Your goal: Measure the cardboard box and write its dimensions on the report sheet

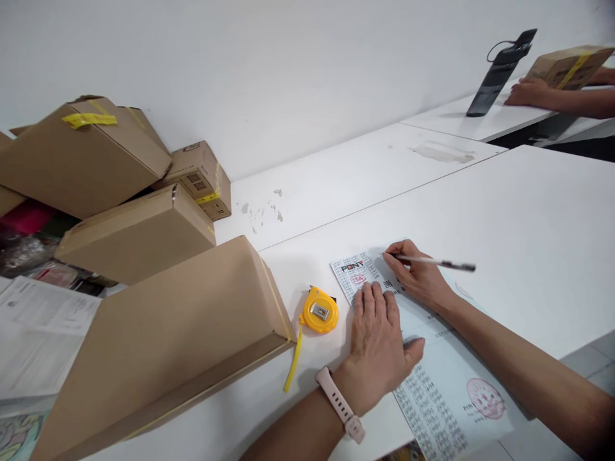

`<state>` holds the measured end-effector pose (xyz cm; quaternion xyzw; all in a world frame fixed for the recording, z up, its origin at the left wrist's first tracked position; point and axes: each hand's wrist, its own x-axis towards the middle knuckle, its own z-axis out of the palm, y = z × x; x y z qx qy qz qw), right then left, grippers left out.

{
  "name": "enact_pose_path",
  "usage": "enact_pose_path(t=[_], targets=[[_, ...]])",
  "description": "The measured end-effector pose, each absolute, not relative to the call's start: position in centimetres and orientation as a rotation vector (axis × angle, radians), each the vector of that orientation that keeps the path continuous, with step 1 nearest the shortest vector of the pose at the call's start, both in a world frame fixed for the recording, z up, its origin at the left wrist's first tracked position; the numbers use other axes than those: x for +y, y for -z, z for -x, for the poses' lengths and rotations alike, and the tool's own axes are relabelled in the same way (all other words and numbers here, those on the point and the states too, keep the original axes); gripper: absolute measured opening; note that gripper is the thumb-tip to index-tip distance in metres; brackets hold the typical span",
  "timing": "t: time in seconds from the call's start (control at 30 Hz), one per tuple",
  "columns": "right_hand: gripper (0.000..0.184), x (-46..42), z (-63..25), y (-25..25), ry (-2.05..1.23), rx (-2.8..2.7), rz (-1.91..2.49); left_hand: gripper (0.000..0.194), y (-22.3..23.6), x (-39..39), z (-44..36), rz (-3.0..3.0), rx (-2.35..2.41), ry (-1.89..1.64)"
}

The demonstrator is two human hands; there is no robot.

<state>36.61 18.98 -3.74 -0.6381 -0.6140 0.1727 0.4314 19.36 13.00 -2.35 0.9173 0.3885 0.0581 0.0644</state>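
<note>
A pale blue printed booklet [427,384] with a PONY logo and a round red stamp lies slantwise on the white table. My left hand [379,339] rests flat on its left side, fingers stretched out and thumb apart, with a pink watch strap at the wrist. At the booklet's upper edge, my right hand [418,275] grips a pen [432,261]. The pen's tip is hidden by my fingers, and its dark end points right. Left of my left hand lies a yellow tape measure [319,312] with a yellow wrist strap.
Several cardboard boxes [177,346] stand along the left, beside printed papers [43,326]. Toward the back right is a dark water bottle [500,73]. Beyond it, another person's hands hold a taped carton [562,67]. A seam crosses the white table [542,243].
</note>
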Motion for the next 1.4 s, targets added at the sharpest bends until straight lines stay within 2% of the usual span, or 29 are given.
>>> enact_pose_path(t=[0.07, 0.27, 0.4, 0.57, 0.73, 0.83, 0.93, 1.03, 1.2, 1.4], targets=[[0.012, 19.1, -37.1, 4.1, -0.341, -1.698, 1.511, 0.077, 2.2, 12.9, -19.3, -2.810, 1.167, -0.248], [0.039, 19.6, -37.6, 5.1, -0.201, -1.997, 1.442, 0.055, 0.9, 13.4, -17.2, -2.818, 1.445, -0.502], [0.051, 19.8, -37.4, 5.4, -0.156, -1.918, 1.479, 0.058, 0.6, 13.1, -14.6, -2.644, 1.742, -0.465], [0.045, 19.8, -37.6, 5.5, -0.087, -1.803, 1.538, 0.065, 1.0, 13.3, -13.2, -2.186, 1.801, -0.617], [0.033, 19.0, -36.3, 3.7, 0.021, -1.705, 1.526, 0.071, -0.3, 12.7, -12.1, -2.071, 1.620, -0.755], [0.032, 17.1, -34.1, 0.2, -0.290, -1.718, 1.483, 0.080, -2.3, 10.5, -10.6, -1.911, 1.388, -0.844], [0.052, 14.5, -31.4, -3.8, -1.052, -1.750, 1.364, 0.090, -4.5, 8.0, -8.7, -1.623, 1.059, -0.931], [0.068, 12.1, -29.0, -6.6, -1.464, -1.815, 1.187, 0.098, -6.0, 5.9, -7.0, -1.501, 0.908, -0.967], [0.062, 9.2, -26.0, -8.4, -1.478, -1.924, 1.150, 0.102, -6.9, 3.1, -5.0, -1.401, 0.836, -0.965], [0.056, 8.1, -23.1, -9.9, -1.456, -1.873, 1.127, 0.089, -8.6, 1.8, -0.6, -1.268, 0.715, -1.007]])
